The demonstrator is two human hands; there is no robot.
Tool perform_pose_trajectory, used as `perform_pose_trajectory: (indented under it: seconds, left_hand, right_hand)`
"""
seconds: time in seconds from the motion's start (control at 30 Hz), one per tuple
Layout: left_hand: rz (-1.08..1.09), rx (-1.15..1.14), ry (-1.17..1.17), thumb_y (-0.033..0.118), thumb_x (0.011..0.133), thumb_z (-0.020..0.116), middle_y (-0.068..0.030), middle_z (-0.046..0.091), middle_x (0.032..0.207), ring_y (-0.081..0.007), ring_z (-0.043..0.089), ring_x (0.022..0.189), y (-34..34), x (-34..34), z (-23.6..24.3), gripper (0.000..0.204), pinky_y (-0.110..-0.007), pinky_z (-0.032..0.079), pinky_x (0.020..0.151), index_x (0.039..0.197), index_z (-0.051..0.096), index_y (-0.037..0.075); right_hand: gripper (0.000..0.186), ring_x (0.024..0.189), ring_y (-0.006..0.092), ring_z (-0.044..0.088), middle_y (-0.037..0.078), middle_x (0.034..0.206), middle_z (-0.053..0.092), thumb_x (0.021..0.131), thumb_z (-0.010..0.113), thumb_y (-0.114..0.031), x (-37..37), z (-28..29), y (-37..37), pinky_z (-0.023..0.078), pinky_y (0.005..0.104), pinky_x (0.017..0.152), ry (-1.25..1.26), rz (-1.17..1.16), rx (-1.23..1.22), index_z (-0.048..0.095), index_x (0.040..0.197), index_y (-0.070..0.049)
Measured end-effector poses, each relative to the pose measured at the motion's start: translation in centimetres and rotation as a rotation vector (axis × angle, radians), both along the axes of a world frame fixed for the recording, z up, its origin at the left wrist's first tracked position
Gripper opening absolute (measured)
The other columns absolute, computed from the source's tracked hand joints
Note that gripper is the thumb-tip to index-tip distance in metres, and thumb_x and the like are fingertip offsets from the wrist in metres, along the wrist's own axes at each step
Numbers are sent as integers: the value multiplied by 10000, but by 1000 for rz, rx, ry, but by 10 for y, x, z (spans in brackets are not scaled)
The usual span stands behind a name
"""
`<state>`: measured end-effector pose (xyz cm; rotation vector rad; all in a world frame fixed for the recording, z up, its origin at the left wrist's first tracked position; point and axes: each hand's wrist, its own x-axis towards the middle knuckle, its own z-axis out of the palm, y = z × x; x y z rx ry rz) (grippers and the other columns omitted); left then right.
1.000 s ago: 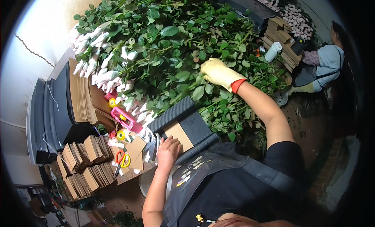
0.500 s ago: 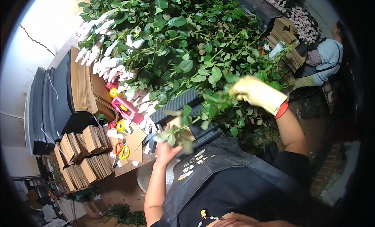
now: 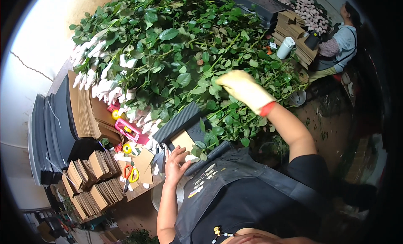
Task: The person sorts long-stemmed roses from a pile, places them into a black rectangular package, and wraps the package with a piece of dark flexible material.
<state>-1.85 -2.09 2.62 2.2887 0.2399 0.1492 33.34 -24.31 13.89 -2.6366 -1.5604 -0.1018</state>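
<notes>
My left hand [image 3: 175, 164] is bare, with its fingers apart at the near-left end of a black ribbed tray [image 3: 178, 123]. A pale flower bud [image 3: 192, 158] lies by its fingertips; contact between them is unclear. Leafy flower stems [image 3: 224, 132] run rightward from the tray. My right hand [image 3: 245, 88], in a pale yellow glove with a red cuff, is over a big heap of leafy stems [image 3: 184, 55]. Its fingers are pressed together among the leaves; what they pinch, if anything, is hidden. A cardboard piece [image 3: 183, 140] lies inside the tray.
White-netted flower heads [image 3: 111, 90] edge the heap's left. Left of me stand cardboard stacks [image 3: 94, 177] and black sheets [image 3: 46, 135]. Red-and-yellow scissors [image 3: 131, 175] and a pink tape dispenser [image 3: 128, 129] lie nearby. A white bottle [image 3: 286, 48] and another person [image 3: 342, 42] are far right.
My gloved right hand has moved left, farther over the heap. The leafy stem blurred above the tray has come down by it. The fingers of my left hand have spread, and the view has shifted.
</notes>
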Motion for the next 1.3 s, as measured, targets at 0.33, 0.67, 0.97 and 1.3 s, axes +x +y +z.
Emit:
perform_pose_trajectory:
  seconds: [0.33,0.67,0.97,1.3]
  left_hand:
    - [-48,137,25,309,795,865,-88,684,1288,-337,556,1364,1,0,3,292,-514,362,1172,1045,837,161]
    - [130,-167,-19,201,659,991,-161,654,1317,-308,604,1258,-1,-6,-28,915,-413,478,1080,1440,546,25]
    - [130,-158,75,208,807,877,-139,694,1335,-322,582,1358,0,-10,-25,670,-451,410,1172,1396,588,72]
    - [39,-25,-1,311,735,910,-113,705,1337,-348,548,1394,-2,2,-5,295,-582,263,1234,959,827,138]
  right_hand:
    - [208,1085,292,693,93,1139,743,883,665,-14,33,11,51,570,407,964,-146,75,384,779,1018,-124]
    - [246,716,305,686,129,819,735,964,669,-289,-33,49,-30,547,394,680,508,-165,8,792,874,-96]
    - [404,729,315,679,143,776,719,963,594,-427,-66,64,-25,535,397,717,508,-8,18,775,791,-109]
    - [363,619,284,634,89,711,680,1038,549,-293,13,73,-45,489,414,590,-38,24,260,711,775,-103]
